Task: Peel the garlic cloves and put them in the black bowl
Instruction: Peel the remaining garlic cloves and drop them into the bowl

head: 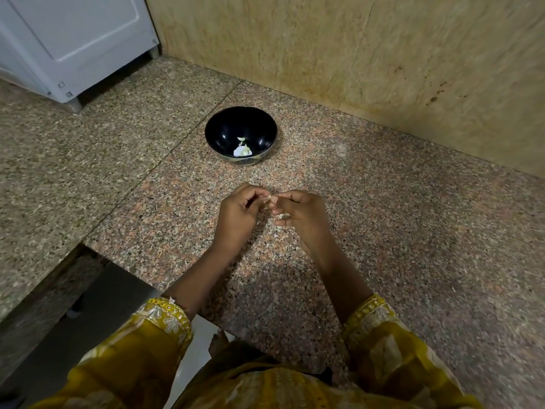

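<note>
Head: garlic clove point(267, 203) between fingers point(287, 197)

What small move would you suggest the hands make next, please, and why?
Probably peel the skin off the garlic clove: the left hand and right hand both pinch it over the counter, skin apparently attached, while the black bowl beyond holds peeled cloves.

A single wide-angle view from the person's head looks forward and steeply down over a speckled granite counter point(398, 231). The yellow sleeves point(141, 335) enter at the bottom edge, and the left hand point(236, 215) and right hand point(305, 218) meet near mid-frame, close under the lens. The black bowl point(224, 128) lies farther out, with the beige stone wall point(383, 60) behind and a white appliance point(82, 39) top left.
</note>
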